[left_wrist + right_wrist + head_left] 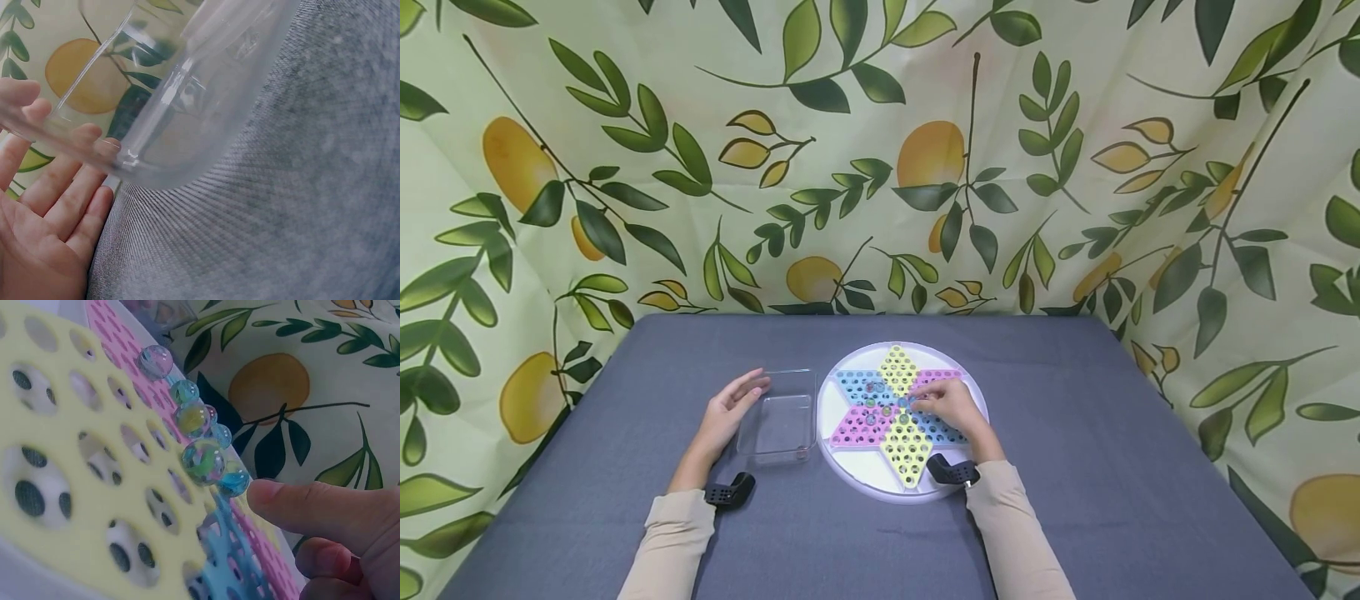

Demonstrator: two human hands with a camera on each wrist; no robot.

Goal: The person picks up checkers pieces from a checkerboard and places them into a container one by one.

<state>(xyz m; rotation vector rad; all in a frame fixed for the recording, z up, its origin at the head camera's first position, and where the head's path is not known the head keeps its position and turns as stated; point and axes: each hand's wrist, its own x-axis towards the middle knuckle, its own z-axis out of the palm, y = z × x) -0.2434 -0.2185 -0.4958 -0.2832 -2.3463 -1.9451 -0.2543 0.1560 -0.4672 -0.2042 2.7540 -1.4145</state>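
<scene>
On the table stands a clear plastic box [777, 454], and my left hand [733, 408] lies along its left side. In the left wrist view the fingers [75, 212] stretch out behind the box's transparent wall [156, 119]. Right of the box is a round white board [850, 467] with a perforated star in yellow, pink and blue. Several glass marbles [192, 419] sit near the star's middle. My right hand [951, 404] is over the board, one extended fingertip [265, 492] right at a blue marble [235, 480]. Its other fingers are bent underneath.
A grey cloth [820, 542] covers the table. Behind and at both sides hangs a curtain [865, 208] printed with leaves and fruit. Black wrist devices [730, 492] are worn at both sleeve cuffs. Box and board stand close together.
</scene>
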